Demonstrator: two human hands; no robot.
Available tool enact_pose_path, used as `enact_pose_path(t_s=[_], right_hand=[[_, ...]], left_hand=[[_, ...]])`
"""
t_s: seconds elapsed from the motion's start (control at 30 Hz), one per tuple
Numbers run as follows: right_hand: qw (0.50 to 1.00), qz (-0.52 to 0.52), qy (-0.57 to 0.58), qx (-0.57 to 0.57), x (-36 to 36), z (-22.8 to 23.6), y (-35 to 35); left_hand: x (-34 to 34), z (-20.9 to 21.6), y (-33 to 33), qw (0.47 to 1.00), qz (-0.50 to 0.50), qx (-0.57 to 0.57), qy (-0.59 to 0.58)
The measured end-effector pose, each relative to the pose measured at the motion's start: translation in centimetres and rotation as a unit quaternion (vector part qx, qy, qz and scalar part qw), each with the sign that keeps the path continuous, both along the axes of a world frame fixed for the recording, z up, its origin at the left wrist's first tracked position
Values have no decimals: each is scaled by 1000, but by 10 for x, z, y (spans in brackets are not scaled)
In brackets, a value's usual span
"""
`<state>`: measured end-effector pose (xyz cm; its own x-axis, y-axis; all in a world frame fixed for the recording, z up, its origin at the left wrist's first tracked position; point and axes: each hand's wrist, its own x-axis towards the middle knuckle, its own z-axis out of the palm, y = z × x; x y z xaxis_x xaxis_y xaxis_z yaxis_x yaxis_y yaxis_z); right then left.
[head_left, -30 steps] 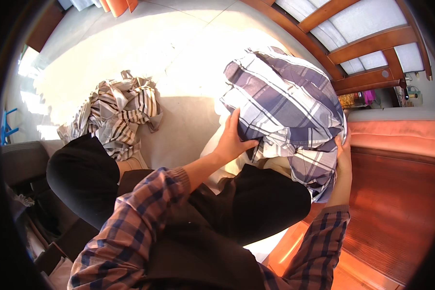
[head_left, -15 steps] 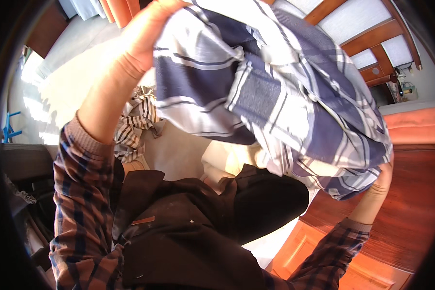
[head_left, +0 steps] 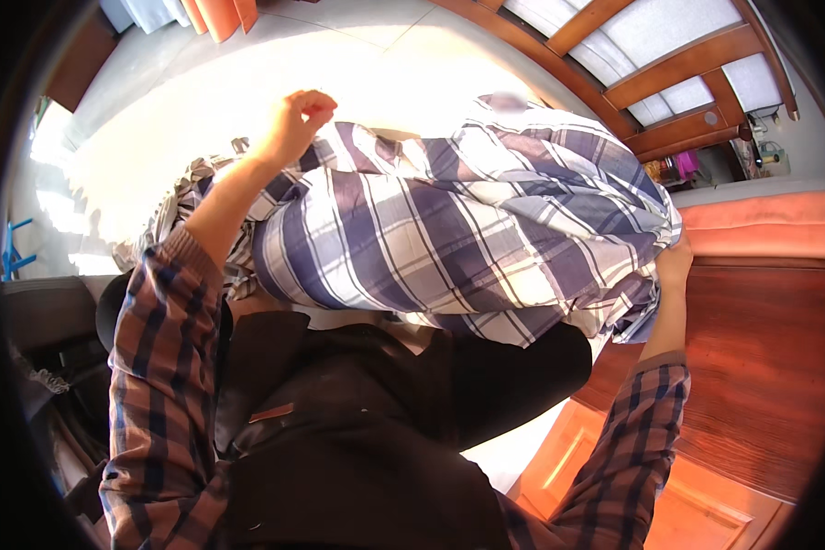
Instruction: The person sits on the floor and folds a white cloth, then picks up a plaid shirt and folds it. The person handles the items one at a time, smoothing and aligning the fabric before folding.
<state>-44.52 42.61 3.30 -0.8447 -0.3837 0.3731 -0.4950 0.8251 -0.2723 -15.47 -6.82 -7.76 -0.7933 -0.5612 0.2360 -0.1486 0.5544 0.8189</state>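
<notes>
A blue, white and grey plaid shirt (head_left: 412, 229) lies spread and rumpled across my lap and in front of my knees. My right hand (head_left: 676, 261) is closed on its bunched right end, with the fingers partly hidden by cloth. At the shirt's upper left edge my left hand (head_left: 295, 130) is raised, its fingers curled in a loose pinch with no cloth visible between them. Beside my left forearm, a striped black-and-cream cloth (head_left: 188, 197) sits crumpled, partly under the shirt.
To my right stands a reddish-brown wooden surface (head_left: 752, 357) with an orange cushion (head_left: 761, 229) behind it. A wooden frame with pale panels (head_left: 669, 46) rises at the far right. Strong sunlight washes out the floor ahead. A blue stand (head_left: 14, 252) is at the left edge.
The shirt has come down from in front of me and spread out leftward over my lap. My left hand no longer visibly grips it; my right hand moved slightly left and up, still holding it.
</notes>
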Motion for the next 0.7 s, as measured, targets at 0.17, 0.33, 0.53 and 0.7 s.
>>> enact_pose_path(t_s=[0.17, 0.33, 0.53, 0.7], right_hand=[[997, -71, -16, 41, -8, -15, 11], [997, -16, 46, 54, 5, -3, 0], [979, 66, 107, -158, 85, 36, -53], [970, 169, 17, -172, 112, -6, -114]], left_hand=[[27, -9, 129, 993, -106, -26, 36], [41, -32, 263, 925, -372, 71, 41], [-40, 16, 230, 964, -119, 77, 223], [-101, 29, 232, 973, -116, 45, 196]])
